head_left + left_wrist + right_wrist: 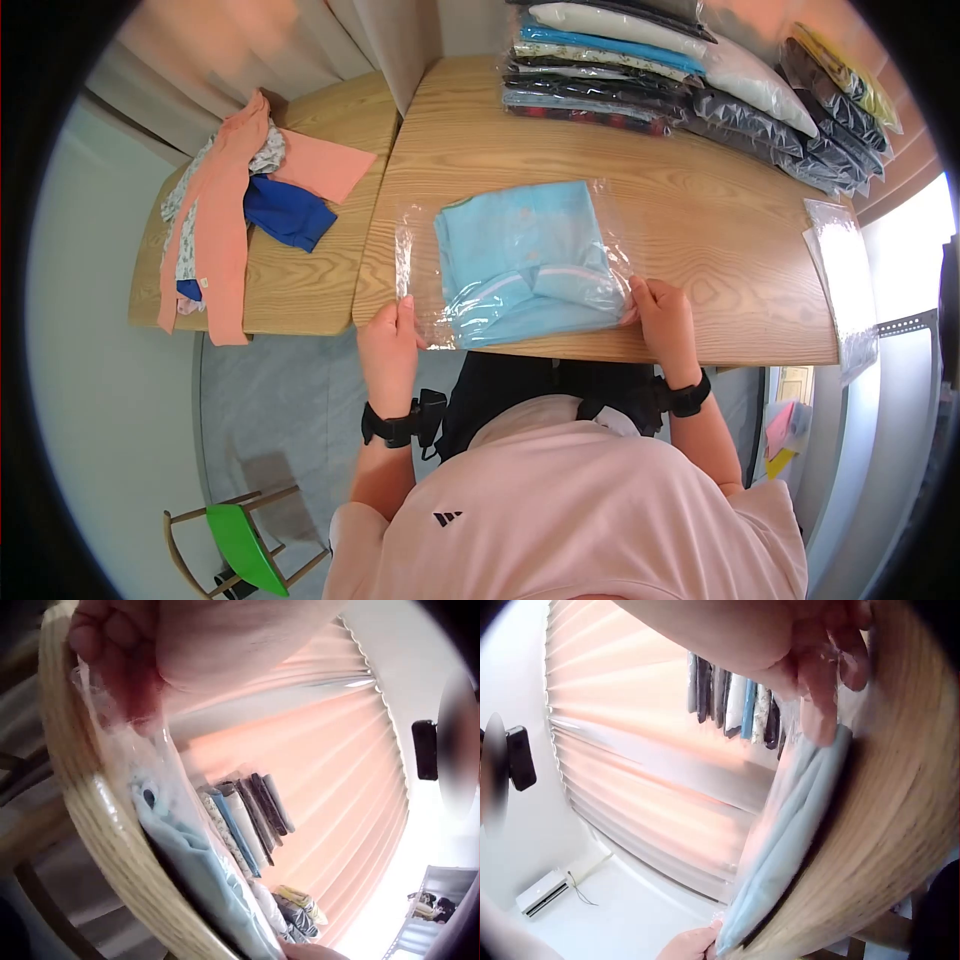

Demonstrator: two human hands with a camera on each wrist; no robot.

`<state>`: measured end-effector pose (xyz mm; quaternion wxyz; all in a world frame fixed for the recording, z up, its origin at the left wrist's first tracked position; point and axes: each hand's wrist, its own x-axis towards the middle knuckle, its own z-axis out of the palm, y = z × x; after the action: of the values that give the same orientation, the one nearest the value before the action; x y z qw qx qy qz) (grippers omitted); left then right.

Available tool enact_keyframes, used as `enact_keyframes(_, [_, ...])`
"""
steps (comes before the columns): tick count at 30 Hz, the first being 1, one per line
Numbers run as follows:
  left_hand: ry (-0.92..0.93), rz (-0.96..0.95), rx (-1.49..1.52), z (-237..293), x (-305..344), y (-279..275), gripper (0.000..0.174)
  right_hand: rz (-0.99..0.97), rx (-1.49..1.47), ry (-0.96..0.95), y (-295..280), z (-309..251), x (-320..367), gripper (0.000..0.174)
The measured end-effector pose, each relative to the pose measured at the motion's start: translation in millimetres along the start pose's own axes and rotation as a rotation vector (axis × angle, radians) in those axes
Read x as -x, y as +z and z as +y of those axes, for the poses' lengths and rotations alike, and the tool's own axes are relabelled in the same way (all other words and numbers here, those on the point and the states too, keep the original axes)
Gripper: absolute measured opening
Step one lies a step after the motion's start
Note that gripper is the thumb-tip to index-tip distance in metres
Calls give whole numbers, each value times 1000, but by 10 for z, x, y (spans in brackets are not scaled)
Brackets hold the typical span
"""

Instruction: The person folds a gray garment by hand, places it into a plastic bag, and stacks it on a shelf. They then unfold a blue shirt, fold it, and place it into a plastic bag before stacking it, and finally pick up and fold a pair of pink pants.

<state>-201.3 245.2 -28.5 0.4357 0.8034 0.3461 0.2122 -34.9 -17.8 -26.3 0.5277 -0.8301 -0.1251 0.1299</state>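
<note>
A folded light-blue garment (525, 255) lies inside a clear plastic bag (424, 250) at the front of the wooden table. My left hand (388, 345) pinches the bag's near left corner, thumb on top. At the near right side my right hand (665, 318) pinches the bag's edge between thumb and fingers. In the left wrist view the left fingers (124, 645) hold the clear film beside the table edge. The right wrist view has the right fingers (821, 682) gripping film close to the blue cloth (787, 832).
Stacked bagged garments (600, 75) stand along the back, with more bagged clothes (835, 110) at the back right. Flat clear bags (842, 290) lie at the right edge. A peach garment (225, 210) and blue cloth (290, 212) lie on the left table. A green chair (245, 550) stands below left.
</note>
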Motion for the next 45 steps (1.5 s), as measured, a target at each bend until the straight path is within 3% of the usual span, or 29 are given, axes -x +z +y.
enact_keyframes(2, [12,24,-219,3,22,29,41,57,47,33,31,-6,5,33])
enact_keyframes(5, [15,40,-108,-66,16,61,40,100,103,13,39,27,-16,34])
enact_keyframes(8, [-8,20,-54,-45,26,44,40,70,157,92,7,-66,-11,22])
enact_keyframes(10, [-14,17,-26,-78,23,41,40,506,272,-338,73,-137,46,11])
enact_keyframes(11, [-15,4,-3,-99,32,36,39,428,296,-426,119,-132,129,25])
enact_keyframes(13, [-41,-9,27,-133,43,31,39,185,356,-742,315,-406,258,30])
enact_keyframes(14, [-56,-19,58,-140,35,35,39,-48,410,-756,408,-522,250,40])
enact_keyframes(15, [-52,-25,56,-151,32,40,39,-124,587,-766,538,-537,254,43])
enact_keyframes(18, [-68,-19,112,-159,70,1,35,-113,705,-764,790,-435,110,44])
enact_keyframes(21, [-72,52,-156,54,125,-165,23,-94,739,-799,860,-396,26,44])
enact_keyframes(23, [363,225,-353,341,194,-175,22,-100,751,-805,875,-399,9,44])
enact_keyframes(25, [630,-167,-356,482,88,-122,40,-107,739,-799,866,-402,2,45])
enact_keyframes(26, [621,-162,-347,504,11,-34,40,-116,749,-804,847,-387,-19,45])
enact_keyframes(28, [918,-365,-726,495,-157,119,58,-163,794,-803,848,-356,-74,46])
enact_keyframes(31, [964,-428,-802,412,-331,164,69,-36,902,-791,753,-376,-141,48])
enact_keyframes(45, [779,-645,-769,288,-455,249,75,-186,865,-749,681,-335,-284,52])
